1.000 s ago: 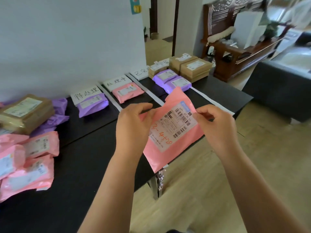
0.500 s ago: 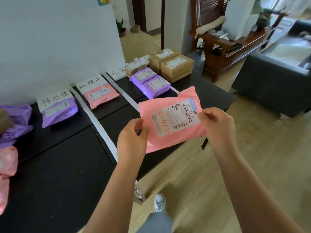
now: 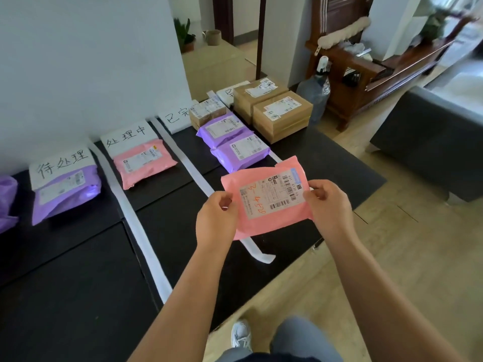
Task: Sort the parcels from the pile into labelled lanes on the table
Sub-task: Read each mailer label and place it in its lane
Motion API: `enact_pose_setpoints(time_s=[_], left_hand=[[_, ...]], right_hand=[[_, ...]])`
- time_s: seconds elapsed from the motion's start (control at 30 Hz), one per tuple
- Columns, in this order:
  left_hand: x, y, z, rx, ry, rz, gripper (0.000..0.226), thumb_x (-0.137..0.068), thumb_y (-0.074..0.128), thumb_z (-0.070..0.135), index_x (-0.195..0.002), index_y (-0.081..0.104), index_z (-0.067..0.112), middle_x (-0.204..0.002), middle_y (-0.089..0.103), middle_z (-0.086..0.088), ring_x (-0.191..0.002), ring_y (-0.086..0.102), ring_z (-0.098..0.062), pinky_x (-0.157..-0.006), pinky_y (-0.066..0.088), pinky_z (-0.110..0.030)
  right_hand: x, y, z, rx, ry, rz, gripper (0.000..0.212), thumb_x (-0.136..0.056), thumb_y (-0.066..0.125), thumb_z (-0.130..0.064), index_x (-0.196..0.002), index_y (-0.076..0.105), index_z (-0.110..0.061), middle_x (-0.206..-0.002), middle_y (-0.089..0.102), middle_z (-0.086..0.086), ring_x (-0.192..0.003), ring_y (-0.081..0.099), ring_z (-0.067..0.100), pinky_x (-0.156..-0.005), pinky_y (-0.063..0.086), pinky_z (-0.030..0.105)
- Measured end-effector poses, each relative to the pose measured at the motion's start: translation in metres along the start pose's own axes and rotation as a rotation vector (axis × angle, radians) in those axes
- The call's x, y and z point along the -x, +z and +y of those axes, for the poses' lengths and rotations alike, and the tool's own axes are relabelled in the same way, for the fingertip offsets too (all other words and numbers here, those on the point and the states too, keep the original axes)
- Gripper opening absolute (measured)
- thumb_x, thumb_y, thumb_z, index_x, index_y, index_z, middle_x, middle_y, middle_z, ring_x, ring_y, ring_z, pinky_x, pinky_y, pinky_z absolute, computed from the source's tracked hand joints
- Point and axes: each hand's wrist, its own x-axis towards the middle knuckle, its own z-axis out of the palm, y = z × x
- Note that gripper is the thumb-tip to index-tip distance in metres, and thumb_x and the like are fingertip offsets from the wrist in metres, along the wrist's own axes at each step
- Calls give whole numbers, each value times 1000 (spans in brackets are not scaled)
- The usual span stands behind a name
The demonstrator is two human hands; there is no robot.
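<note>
- Far to the left of the held parcel (image 3: 266,202), a purple parcel (image 3: 65,192) lies on the bench (image 3: 78,283) below the first lane card (image 3: 61,164).
- Left of the held parcel and farther from you, a pink parcel (image 3: 145,163) lies below the second card (image 3: 126,135). White strips (image 3: 136,231) border that lane on both sides.
- Your left hand (image 3: 217,218) has its grip clamped on the held parcel's left edge in a pinch.
- The held parcel is in the air, label up, above the bench's near right part. Another strip (image 3: 257,253) runs out from beneath it. Its long axis runs from hand to hand, across the lanes, with the right end a little farther from you.
- Just beyond the held parcel, two purple parcels (image 3: 240,152) lie in the third lane with a small box (image 3: 207,112) behind them. That lane's card is partly hidden.
- Your right hand (image 3: 329,205) has its grip clamped on the right edge, also in a pinch.
- Beyond the held parcel and to its right, brown boxes (image 3: 282,113) fill the last lane.
- The lanes run away from you while the parcel lies crosswise, so I judge you will need a forward reach and perhaps a turn to set it down.
- The third lane is straight ahead of the held parcel. The pink parcel's lane is on your left hand's side and the boxes are on your right hand's side.
- The label is too small to tell which lane it calls for.
</note>
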Motion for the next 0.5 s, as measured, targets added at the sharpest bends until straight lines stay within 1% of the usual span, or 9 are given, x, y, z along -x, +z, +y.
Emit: enact_pose_setpoints(time_s=[0.07, 0.17, 0.2, 0.27, 0.33, 0.37, 0.43, 0.47, 0.5], left_hand=[[-13, 13, -2, -8, -38, -5, 25, -100, 55, 22, -124, 61, 22, -116, 62, 12, -94, 56, -5, -63, 39, -13], [-34, 36, -3, -12, -96, -31, 28, -100, 53, 21, -127, 62, 21, -120, 63, 9, -94, 58, -5, -72, 47, -19], [-41, 45, -3, -19, -111, -37, 29, -100, 52, 20, -127, 62, 21, -117, 62, 10, -89, 58, -3, -70, 46, -17], [-55, 64, -3, -42, -131, -39, 31, -101, 49, 20, -130, 62, 21, -113, 61, 11, -77, 53, 3, -60, 39, -13], [-70, 80, -3, -65, -168, -27, 33, -103, 46, 21, -133, 59, 21, -120, 62, 10, -76, 51, 3, -58, 37, -13], [-77, 88, -3, -68, -193, -23, 35, -103, 44, 22, -135, 57, 22, -124, 62, 9, -81, 54, 1, -61, 41, -14], [-91, 103, -3, -78, -234, -28, 37, -104, 41, 23, -139, 55, 22, -132, 60, 6, -101, 60, -10, -76, 51, -23], [-97, 110, -2, -93, -252, -39, 39, -105, 39, 22, -141, 52, 23, -136, 58, 5, -111, 59, -15, -85, 50, -26], [-103, 117, -1, -111, -268, -52, 41, -105, 37, 22, -144, 49, 22, -140, 55, 4, -120, 56, -17, -90, 48, -27]], right_hand=[[-20, 7, 4, 22, 10, -22, 20, -101, 54, -20, -120, 58, -25, -102, 58, -9, -77, 53, -3, -55, 42, 18], [-56, 19, 11, 73, 24, -96, 29, -102, 53, -19, -131, 55, -23, -109, 58, -6, -74, 52, -2, -52, 39, 17], [-70, 24, 13, 101, 29, -127, 31, -102, 52, -19, -133, 53, -23, -110, 57, -6, -73, 51, -1, -52, 40, 17], [-97, 32, 19, 160, 29, -195, 34, -102, 51, -20, -136, 51, -24, -110, 56, -6, -72, 51, 0, -54, 43, 20], [-125, 39, 22, 224, 39, -284, 36, -102, 52, -20, -137, 50, -25, -107, 56, -7, -75, 55, 4, -62, 53, 27], [-139, 43, 25, 261, 45, -329, 37, -101, 52, -21, -138, 50, -26, -104, 55, -8, -80, 58, 7, -69, 58, 32], [-163, 50, 32, 337, 39, -409, 42, -100, 54, -22, -141, 46, -26, -109, 58, -6, -89, 63, 10, -77, 60, 37], [-174, 54, 35, 368, 24, -437, 46, -100, 54, -23, -144, 43, -26, -116, 59, -4, -92, 64, 12, -78, 60, 38], [-184, 58, 39, 392, 3, -459, 50, -99, 55, -23, -147, 39, -28, -123, 59, -1, -95, 64, 13, -78, 60, 38]])
